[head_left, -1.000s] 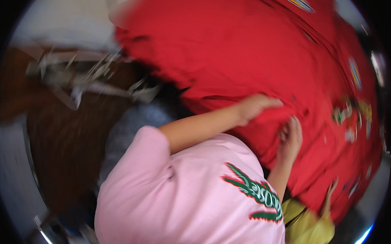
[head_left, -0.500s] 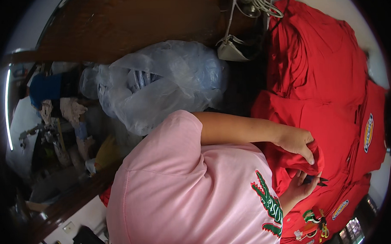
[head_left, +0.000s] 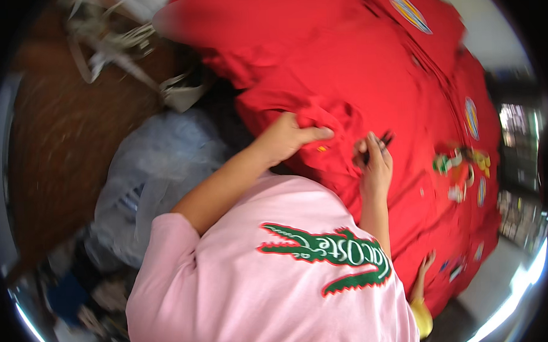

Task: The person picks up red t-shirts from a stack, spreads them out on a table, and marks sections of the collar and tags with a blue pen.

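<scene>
Red cloth, seemingly garments, is spread in front of me. My left hand is closed on a bunched fold of it, thumb on top; a small yellow spot shows just below the thumb. To the right of that fold, my right hand is closed round small dark thread snips, whose tip sticks out past the fingers. The snips are blurred, and most of them is hidden in the palm. Between the two hands lie creased folds of the red cloth.
Oval patches mark the cloth. Green, white and yellow small items lie on it at right. Another person's hand rests farther down the cloth. A clear plastic bag and a white strap are at left.
My view has swung to the right, so the cloth and both hands appear farther left. The hands have drawn apart from each other. Another person's hand and yellow sleeve have come into view.
</scene>
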`<control>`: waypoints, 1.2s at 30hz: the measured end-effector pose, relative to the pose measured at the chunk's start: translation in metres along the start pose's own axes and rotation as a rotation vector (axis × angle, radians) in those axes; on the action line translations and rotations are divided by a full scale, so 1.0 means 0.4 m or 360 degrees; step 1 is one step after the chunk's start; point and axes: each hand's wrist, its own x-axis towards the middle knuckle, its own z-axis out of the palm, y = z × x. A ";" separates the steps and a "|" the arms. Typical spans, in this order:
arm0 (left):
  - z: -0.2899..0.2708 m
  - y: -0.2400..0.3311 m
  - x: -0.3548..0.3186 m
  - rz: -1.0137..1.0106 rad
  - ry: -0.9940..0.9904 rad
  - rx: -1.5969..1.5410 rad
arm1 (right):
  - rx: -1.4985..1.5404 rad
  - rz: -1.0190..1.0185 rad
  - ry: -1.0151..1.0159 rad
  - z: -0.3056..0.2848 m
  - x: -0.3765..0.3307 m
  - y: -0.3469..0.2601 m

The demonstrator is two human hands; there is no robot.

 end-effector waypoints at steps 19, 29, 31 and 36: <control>0.137 -0.016 0.130 -0.0397 -0.0475 0.0108 | -0.0263 -0.0473 0.0297 -0.066 -0.124 0.031; 0.129 -0.018 0.162 -0.0606 -0.0460 -0.0295 | -0.0067 -0.0451 0.0315 -0.028 -0.071 0.043; 0.124 -0.013 0.172 -0.0622 -0.0463 -0.0283 | -0.0029 -0.0401 0.0313 -0.026 -0.062 0.045; 0.115 0.003 0.192 -0.0645 -0.0498 -0.0239 | 0.0146 -0.0339 0.0241 -0.024 -0.048 0.040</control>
